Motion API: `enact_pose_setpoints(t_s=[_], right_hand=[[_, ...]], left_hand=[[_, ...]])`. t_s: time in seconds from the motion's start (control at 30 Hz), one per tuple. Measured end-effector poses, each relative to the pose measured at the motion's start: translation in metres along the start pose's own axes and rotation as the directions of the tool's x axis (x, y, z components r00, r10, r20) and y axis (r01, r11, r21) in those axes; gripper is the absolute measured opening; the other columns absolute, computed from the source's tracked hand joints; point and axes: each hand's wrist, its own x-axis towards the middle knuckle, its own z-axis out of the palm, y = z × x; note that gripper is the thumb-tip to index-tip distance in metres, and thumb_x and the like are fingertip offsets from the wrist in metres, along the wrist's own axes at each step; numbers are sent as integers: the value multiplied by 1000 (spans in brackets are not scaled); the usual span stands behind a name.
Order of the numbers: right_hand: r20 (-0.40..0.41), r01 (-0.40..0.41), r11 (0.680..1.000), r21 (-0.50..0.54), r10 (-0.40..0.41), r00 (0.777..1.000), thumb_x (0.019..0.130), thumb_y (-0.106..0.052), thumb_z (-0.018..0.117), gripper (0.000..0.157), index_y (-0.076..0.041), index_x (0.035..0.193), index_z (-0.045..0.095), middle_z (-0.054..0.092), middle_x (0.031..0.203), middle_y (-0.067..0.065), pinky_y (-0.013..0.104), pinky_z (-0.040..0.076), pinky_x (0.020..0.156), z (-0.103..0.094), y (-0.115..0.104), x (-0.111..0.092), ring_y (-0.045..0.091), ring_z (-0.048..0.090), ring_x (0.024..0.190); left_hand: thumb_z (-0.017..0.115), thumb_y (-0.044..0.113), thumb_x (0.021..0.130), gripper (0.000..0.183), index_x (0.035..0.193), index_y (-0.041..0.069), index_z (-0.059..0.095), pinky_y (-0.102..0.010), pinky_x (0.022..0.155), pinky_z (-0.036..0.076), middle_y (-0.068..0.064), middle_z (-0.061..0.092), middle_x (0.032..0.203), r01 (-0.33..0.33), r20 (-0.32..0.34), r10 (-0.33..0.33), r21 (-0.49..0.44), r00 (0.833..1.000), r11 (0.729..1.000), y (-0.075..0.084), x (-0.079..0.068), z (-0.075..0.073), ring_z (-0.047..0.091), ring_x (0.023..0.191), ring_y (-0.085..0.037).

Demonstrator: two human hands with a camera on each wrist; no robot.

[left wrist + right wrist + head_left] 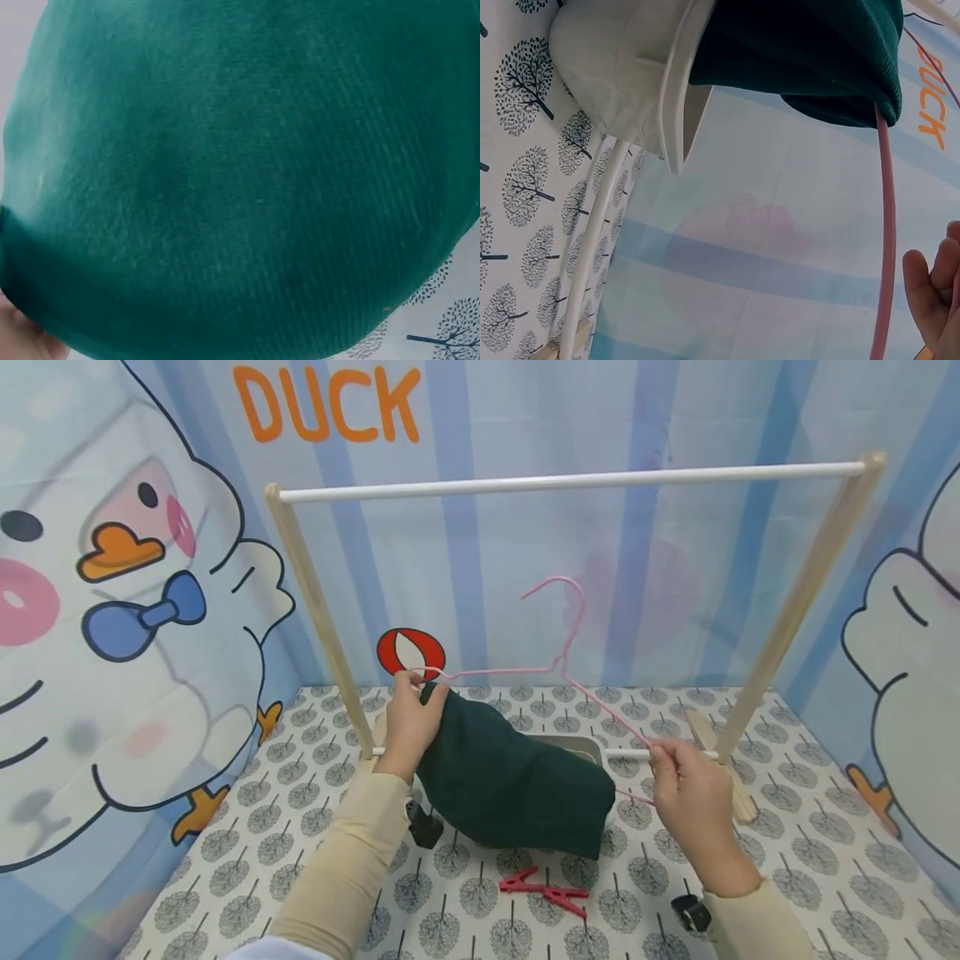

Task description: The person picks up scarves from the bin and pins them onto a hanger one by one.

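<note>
A dark green cloth (517, 777) hangs over the lower bar of a pink wire clothes hanger (581, 610), whose hook points up. My left hand (412, 722) pinches the cloth's upper left edge together with the hanger's left end. At the opposite end, my right hand (690, 793) grips the hanger's right corner. The left wrist view is mostly filled by the cloth (240, 180), with a bit of the hand (26, 341) at its lower left. In the right wrist view the hanger bar (887, 225) comes out of the cloth's fold, near the fingers (926, 289).
Behind the cloth stands a whitish basin (592, 746), partly hidden. A rack with a white top rail (570, 482) and wooden posts (802, 602) spans the back. Red clothespins (543, 888) lie on the tree-patterned tablecloth (442, 935) in front.
</note>
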Motion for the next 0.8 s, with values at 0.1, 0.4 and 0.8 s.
enact_pose_setpoints(t_s=[0.1, 0.4, 0.8], right_hand=[[13, -22, 1000, 8, 22, 1000, 79, 5, 66, 4, 5, 83, 64, 59, 59, 11, 18, 28, 34, 0, 0, 3, 5, 37, 42], [19, 11, 1000, 15, -11, 1000, 79, 6, 66, 6, 4, 85, 65, 61, 65, 12, 19, 33, 39, -1, 2, 15, 12, 43, 45], [75, 69, 997, 21, -70, 995, 81, 7, 63, 7, 6, 87, 63, 60, 69, 15, 32, 38, 45, 5, -10, 24, 18, 47, 52]], left_hand=[[52, 36, 93, 46, 126, 7, 38, -48, 88, 38, -18, 47, 114, -120, -65, 130, 134, 989, 984, 4, -8, 2, 46, 101, -32], [57, 26, 92, 37, 120, 5, 48, -53, 90, 28, -19, 43, 124, -428, -62, 504, 445, 861, 786, 32, -32, 8, 40, 112, -34], [54, 34, 94, 34, 118, 12, 61, -34, 91, 46, -2, 64, 110, -895, 505, 739, 258, 446, 364, 69, -72, 42, 60, 101, -15]])
